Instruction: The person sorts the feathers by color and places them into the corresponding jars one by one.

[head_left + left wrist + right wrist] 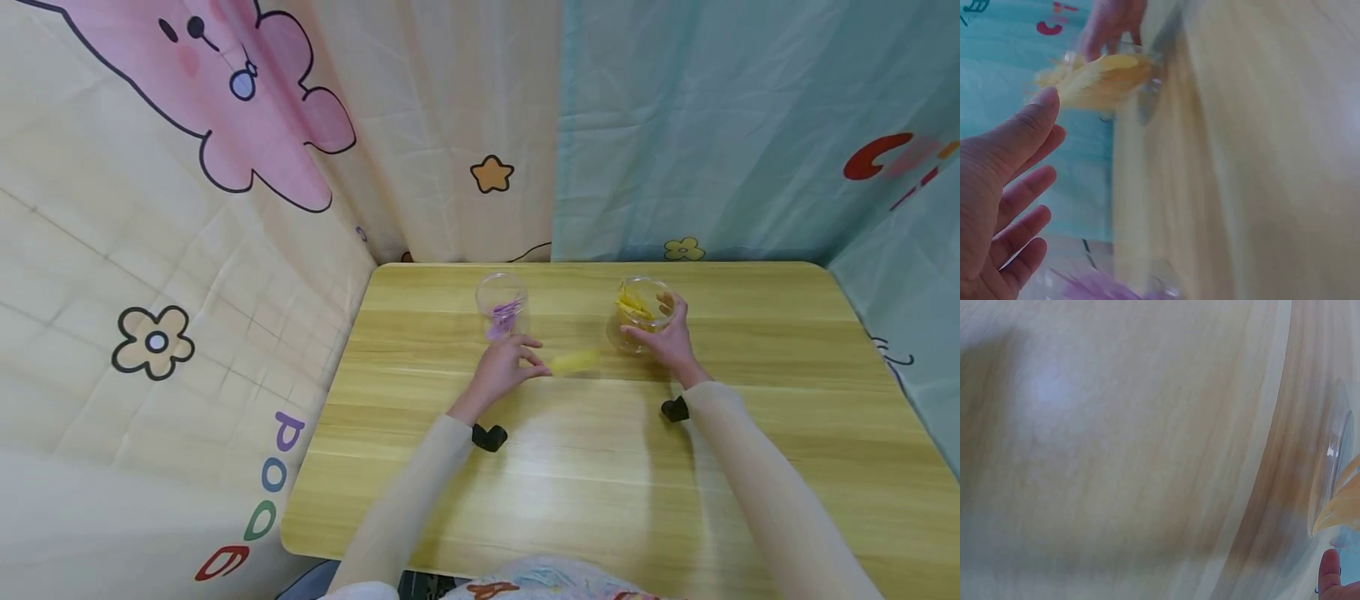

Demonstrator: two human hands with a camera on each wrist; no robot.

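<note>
My left hand [506, 372] pinches a thin yellow feather [576, 362] between thumb and forefinger, above the middle of the table. In the left wrist view the feather [1100, 84] is blurred, and the other fingers are spread apart. My right hand [669, 335] grips a clear round bowl [639, 346] by its side, thumb at the front and fingers round the far side. More yellow feathers [632, 302] lie in that bowl. The right wrist view catches only the thumb [1330, 569] and part of the bowl with yellow feathers [1342, 506] at its right edge.
A second clear bowl [501, 287] with purple feathers [504, 317] stands just beyond my left hand. The wood-grain table [585, 483] ends at the back against printed curtains [660, 150]. More curtain hangs along both sides.
</note>
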